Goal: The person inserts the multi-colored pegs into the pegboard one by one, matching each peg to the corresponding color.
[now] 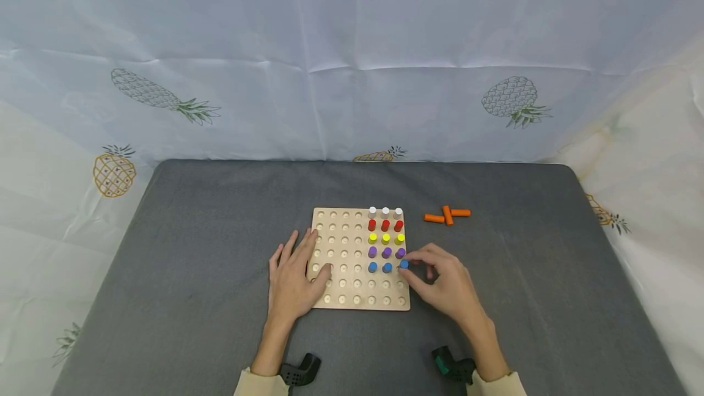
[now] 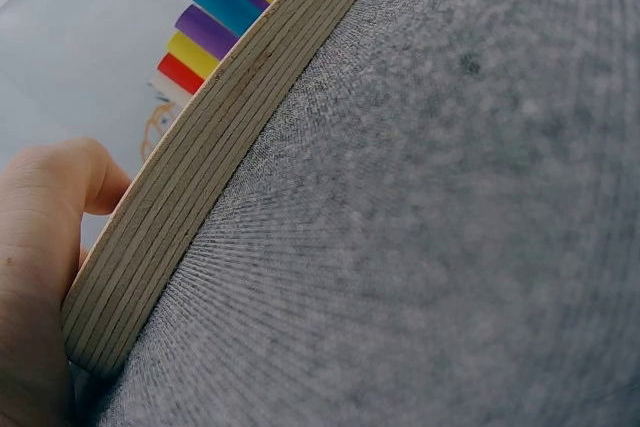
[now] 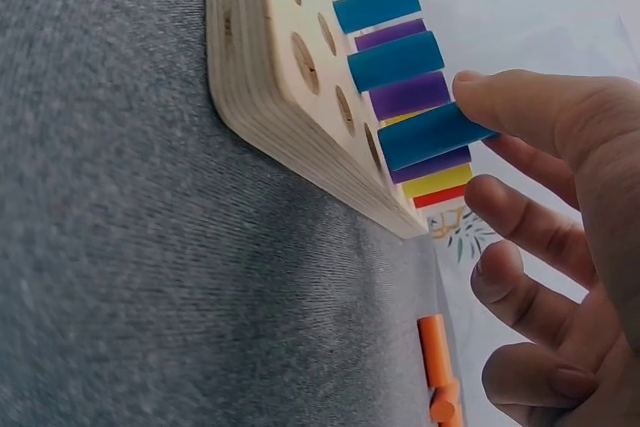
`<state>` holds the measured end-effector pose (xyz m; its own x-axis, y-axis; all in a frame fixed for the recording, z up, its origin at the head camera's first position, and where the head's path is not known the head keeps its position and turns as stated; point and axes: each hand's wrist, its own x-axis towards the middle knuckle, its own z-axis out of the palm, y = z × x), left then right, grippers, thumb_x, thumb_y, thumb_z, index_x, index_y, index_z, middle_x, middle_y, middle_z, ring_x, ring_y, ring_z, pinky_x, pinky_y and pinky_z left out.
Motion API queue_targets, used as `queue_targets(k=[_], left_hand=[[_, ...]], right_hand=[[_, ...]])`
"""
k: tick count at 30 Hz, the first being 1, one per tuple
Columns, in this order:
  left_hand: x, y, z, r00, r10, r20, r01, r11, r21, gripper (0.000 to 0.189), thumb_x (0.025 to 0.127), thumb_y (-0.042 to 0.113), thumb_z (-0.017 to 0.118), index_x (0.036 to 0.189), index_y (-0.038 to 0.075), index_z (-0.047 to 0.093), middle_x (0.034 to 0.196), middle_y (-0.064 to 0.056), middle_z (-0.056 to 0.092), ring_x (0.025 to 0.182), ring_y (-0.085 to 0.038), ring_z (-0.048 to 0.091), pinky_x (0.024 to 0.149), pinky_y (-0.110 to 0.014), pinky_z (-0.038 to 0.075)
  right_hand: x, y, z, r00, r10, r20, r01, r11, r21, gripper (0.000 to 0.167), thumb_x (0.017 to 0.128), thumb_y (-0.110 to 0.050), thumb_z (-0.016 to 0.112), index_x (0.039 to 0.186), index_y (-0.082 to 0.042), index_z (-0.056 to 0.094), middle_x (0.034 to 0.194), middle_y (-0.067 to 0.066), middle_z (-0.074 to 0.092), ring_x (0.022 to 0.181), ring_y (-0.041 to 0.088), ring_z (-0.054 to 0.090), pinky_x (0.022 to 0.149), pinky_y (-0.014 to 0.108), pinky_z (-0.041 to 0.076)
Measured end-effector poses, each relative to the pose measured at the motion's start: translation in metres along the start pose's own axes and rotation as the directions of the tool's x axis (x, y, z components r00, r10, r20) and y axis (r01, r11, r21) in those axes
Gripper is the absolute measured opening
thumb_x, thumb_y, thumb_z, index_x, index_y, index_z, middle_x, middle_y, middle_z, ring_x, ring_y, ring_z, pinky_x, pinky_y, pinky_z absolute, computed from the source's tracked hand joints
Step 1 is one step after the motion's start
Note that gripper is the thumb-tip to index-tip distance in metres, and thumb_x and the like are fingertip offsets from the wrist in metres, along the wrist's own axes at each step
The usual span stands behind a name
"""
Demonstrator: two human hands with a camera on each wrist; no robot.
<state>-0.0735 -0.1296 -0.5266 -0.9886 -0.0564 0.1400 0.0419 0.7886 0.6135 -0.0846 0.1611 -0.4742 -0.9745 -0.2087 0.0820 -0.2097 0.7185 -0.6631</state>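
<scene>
A square wooden pegboard (image 1: 349, 291) with rows of round holes lies on the grey cloth. Along its left edge rests my left hand (image 1: 294, 283), fingers spread and thumb over the board's top. Between thumb and index finger, my right hand (image 1: 445, 277) pinches a blue peg (image 3: 430, 137) at the board's right edge. This peg leans slightly, its lower end right at a hole in the right wrist view. Two other blue pegs (image 1: 387, 267) stand left of it in the same row. Behind them are rows of purple (image 1: 372, 252), yellow (image 1: 386, 239), red and white pegs, three each.
Three orange pegs (image 1: 461, 212) lie loose on the grey table cloth (image 1: 220, 231), beyond the board's back right corner. A pale curtain (image 1: 330, 109) with pineapple prints hangs behind the table and at both sides. Black wrist devices (image 1: 301, 371) sit by both cuffs.
</scene>
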Motion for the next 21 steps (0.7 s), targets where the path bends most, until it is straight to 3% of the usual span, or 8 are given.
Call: queue_targets(k=[21], left_hand=[[0.0005,-0.0007,0.0004,1.0,-0.01,0.007,0.01,1.0,-0.003,0.071,0.087,0.036,0.069,0.153,0.02,0.05,0.156,-0.002,0.052,0.153,-0.03,0.038,0.124,-0.057,0.019]], right_hand=[[-0.0002,0.0034,0.006,1.0,0.003,0.021,-0.003,1.0,-0.018,0.022,0.08,-0.025,0.088,0.1,-0.02,0.081,0.082,-0.008,0.062,0.062,0.001,0.041,0.051,0.018,0.032]])
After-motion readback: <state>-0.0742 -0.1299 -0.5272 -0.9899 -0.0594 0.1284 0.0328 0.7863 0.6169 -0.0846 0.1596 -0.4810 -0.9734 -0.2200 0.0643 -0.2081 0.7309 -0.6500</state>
